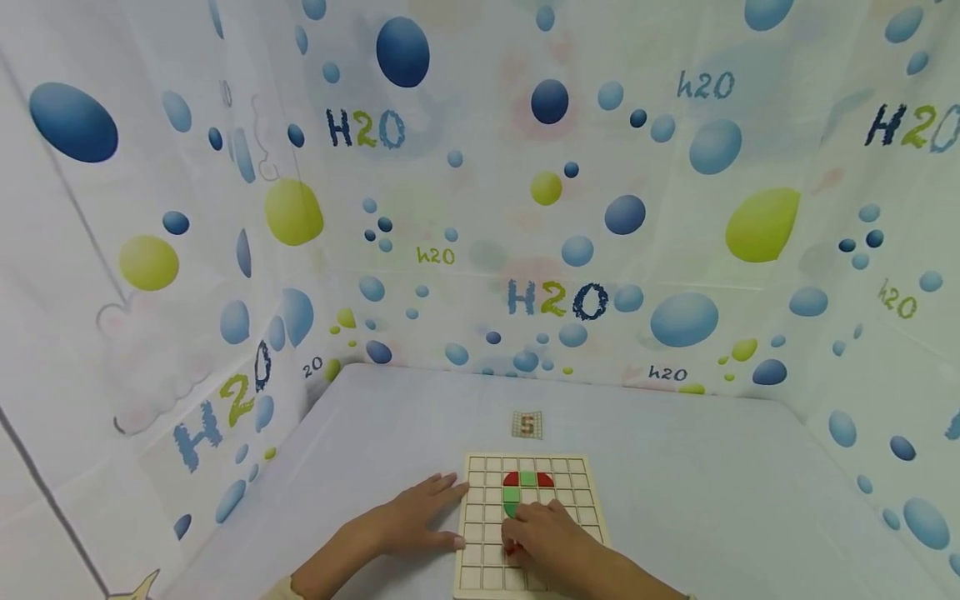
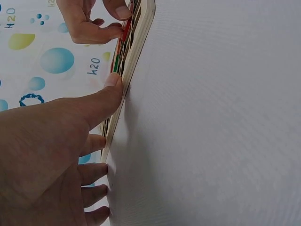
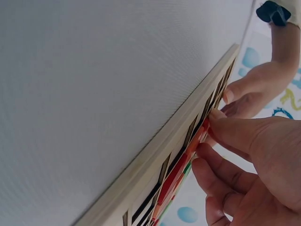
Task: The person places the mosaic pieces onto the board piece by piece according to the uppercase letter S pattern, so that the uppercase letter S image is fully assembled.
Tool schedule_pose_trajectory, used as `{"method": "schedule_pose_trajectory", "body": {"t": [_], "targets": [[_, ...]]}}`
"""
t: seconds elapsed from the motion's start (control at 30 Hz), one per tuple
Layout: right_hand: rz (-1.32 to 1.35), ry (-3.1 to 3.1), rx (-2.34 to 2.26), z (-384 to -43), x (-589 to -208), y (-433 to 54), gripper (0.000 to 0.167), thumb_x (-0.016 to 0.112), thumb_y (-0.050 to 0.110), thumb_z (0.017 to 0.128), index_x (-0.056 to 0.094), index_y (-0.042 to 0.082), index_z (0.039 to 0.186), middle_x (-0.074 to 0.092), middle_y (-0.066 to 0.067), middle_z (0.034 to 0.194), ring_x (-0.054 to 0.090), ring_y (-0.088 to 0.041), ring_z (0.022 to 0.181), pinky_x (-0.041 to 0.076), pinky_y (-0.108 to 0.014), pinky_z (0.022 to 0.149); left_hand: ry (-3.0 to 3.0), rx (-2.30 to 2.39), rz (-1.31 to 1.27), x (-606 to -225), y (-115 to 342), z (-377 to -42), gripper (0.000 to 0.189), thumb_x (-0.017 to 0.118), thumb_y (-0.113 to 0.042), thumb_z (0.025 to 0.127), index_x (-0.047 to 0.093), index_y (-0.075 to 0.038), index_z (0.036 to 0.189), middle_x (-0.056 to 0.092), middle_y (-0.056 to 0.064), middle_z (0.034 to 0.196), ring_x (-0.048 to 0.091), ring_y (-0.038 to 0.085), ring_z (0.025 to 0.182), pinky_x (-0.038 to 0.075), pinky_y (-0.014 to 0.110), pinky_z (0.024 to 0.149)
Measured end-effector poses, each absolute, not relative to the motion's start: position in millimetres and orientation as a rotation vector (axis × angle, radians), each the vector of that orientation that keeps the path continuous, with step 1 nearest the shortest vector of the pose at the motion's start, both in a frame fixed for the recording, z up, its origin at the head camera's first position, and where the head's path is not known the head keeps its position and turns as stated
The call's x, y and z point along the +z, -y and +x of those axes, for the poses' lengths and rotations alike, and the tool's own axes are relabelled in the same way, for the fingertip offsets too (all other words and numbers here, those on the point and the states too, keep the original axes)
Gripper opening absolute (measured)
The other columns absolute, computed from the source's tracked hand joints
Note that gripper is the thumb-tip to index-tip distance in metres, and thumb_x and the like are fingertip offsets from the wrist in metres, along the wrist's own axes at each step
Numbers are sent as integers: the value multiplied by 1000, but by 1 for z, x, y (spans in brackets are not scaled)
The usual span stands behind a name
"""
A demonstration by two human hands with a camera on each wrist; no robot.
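Observation:
A pale wooden grid board [image 1: 480,533] lies on the table, with red and green tiles set in some of its squares. My left hand [image 1: 420,517] rests at the board's left edge, fingers spread, the thumb [image 2: 113,81] touching the rim. Over the middle of the board, the fingers of my right hand [image 1: 551,537] are curled and pinch a small red tile [image 1: 512,549] at the grid. Along the top of the pattern sit a red tile [image 1: 512,479], a light green tile [image 1: 528,478] and another red tile [image 1: 545,480]. The right hand covers several squares.
Beyond the board lies a small card [image 1: 527,425] with a gridded figure like a 5 or S. The table [image 1: 697,483] has a pale cover. A white curtain [image 1: 480,208] printed with blue and green drops and H2O lettering hangs behind and on both sides.

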State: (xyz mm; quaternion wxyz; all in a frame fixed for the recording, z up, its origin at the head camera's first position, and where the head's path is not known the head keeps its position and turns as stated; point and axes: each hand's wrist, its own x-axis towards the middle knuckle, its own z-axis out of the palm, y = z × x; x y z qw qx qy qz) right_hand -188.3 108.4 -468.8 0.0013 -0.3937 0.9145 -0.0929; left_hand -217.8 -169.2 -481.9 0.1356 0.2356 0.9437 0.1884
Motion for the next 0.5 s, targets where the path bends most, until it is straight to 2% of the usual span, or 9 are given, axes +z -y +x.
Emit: {"method": "schedule_pose_trajectory", "body": {"t": [0.5], "targets": [[-1207,-2884,-332,-188,-472,-112,19,80,29,95,62,34,96,50,21,91,48,-1,84,36,-28,76,-2736,533,680,-480,168,-218,86,71,-63,93,43,-21,162,37,15,169,32,41,157,35,64,121]]}}
